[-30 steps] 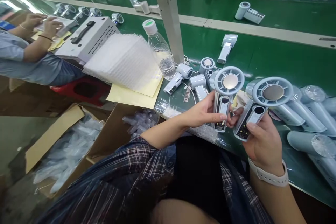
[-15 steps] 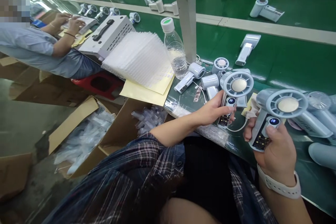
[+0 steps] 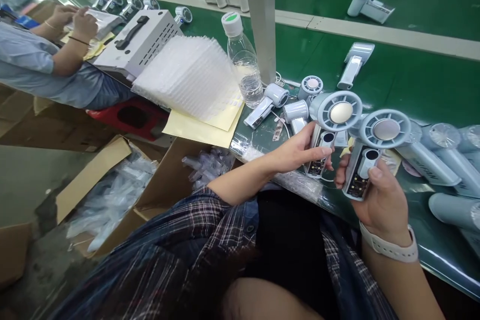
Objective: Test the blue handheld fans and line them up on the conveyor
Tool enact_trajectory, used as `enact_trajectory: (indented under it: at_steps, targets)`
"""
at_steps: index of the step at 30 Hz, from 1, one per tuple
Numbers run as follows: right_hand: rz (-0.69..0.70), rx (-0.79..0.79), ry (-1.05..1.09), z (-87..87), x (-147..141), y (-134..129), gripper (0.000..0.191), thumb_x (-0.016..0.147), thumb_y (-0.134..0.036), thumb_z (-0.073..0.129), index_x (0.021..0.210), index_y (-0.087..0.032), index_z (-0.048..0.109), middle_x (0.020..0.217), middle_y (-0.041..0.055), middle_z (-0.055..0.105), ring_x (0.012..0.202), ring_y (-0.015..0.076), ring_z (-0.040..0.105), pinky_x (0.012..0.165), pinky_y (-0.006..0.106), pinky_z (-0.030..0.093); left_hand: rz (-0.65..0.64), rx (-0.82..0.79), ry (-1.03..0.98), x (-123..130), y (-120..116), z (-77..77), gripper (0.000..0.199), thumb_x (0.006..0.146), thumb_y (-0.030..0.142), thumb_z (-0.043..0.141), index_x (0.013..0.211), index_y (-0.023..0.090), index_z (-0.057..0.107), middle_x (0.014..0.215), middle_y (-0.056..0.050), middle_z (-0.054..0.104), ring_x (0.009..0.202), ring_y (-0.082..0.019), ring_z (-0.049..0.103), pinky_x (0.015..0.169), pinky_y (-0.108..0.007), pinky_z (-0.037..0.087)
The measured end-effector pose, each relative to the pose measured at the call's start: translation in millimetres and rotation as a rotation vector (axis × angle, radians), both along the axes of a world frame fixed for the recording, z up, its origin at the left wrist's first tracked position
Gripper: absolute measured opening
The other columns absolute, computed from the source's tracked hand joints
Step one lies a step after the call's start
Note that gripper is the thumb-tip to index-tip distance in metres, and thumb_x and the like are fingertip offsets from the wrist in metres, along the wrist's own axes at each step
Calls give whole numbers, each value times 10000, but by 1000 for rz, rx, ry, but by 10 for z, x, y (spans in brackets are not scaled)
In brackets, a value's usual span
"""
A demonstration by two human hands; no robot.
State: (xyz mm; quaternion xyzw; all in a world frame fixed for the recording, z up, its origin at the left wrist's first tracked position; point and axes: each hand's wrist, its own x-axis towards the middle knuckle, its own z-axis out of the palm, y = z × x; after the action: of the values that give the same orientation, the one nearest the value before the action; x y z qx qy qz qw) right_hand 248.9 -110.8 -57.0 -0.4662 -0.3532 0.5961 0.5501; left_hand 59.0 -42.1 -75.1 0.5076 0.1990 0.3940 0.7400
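Over the near edge of the surface [image 3: 417, 205], the left hand [image 3: 298, 152] grips one fan [image 3: 329, 132], the right hand [image 3: 386, 202] a second fan [image 3: 369, 152], handles side by side, heads toward the far side.

The head-worn camera faces forward and down; the bench [image 3: 420, 210] is close.

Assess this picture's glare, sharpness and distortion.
In the head view, the handheld fans in the left hand and right hand look fairly sharp; in the head view, glare streaks the green tabletop at lower right; in the head view, the upper-left corner looks stretched, with a blown-out strip.
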Motion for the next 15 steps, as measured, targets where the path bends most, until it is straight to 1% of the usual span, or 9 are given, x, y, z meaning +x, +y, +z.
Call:
enact_trajectory:
  at_steps: [2,4,6,7,9,10,13,14,15]
  targets:
    - [-15,-49,-5,-8,-13,9,372,802,-577,798,974,-255,727,918,56,686,643,190,605,508,332,499,18,-42,11,6,-12,4,607,853,586,849,1179,238,473,921,9,665,783,-179,706,836,-406,596]
    - [-47,-82,-20,-18,-26,24,312,781,-578,779,927,-305,740,836,69,669,549,196,540,444,353,407,43,-91,16,10,-24,31,639,832,611,852,1183,238,469,951,6,659,768,-178,701,822,-417,605]
    - [-51,-72,-19,-18,-32,34,292,756,-598,748,907,-349,758,785,83,650,489,200,489,413,373,332,57,-94,16,6,-29,66,662,830,617,846,1211,237,459,1011,-11,673,799,-189,719,849,-430,608]
    - [-43,-56,-14,-11,-31,35,303,747,-609,732,909,-355,767,782,88,648,481,204,488,408,379,322,62,-75,10,1,-27,82,666,836,615,839,1227,235,457,1054,-26,684,826,-194,730,881,-438,606]
    - [-32,-30,-12,14,-24,28,314,756,-583,721,924,-323,773,815,91,667,506,210,531,417,386,364,59,-15,13,-13,-20,105,643,851,607,827,1217,221,466,1118,-59,698,862,-199,747,930,-439,592]
    - [-42,-21,-15,27,-18,23,301,767,-548,727,930,-298,768,826,83,676,519,207,552,423,380,390,63,1,29,-18,-17,110,634,852,599,830,1206,216,469,1133,-71,701,861,-198,752,929,-431,588]
    - [-99,7,-22,31,0,21,255,794,-428,754,987,-262,733,823,34,682,533,180,578,444,337,440,125,-45,123,-12,-21,98,708,803,568,891,1225,222,440,1126,-75,699,831,-203,759,850,-402,587]
    - [-97,14,-1,17,6,26,273,810,-441,751,1014,-262,725,813,22,678,519,170,566,438,325,435,159,-73,160,0,-27,85,745,789,574,904,1237,227,421,1107,-72,704,818,-206,757,814,-389,585]
    - [-86,13,32,-2,11,34,303,831,-492,745,1025,-261,722,800,18,673,509,167,557,422,315,420,186,-102,180,19,-33,71,763,795,613,888,1241,231,401,1077,-69,713,789,-206,750,771,-378,581]
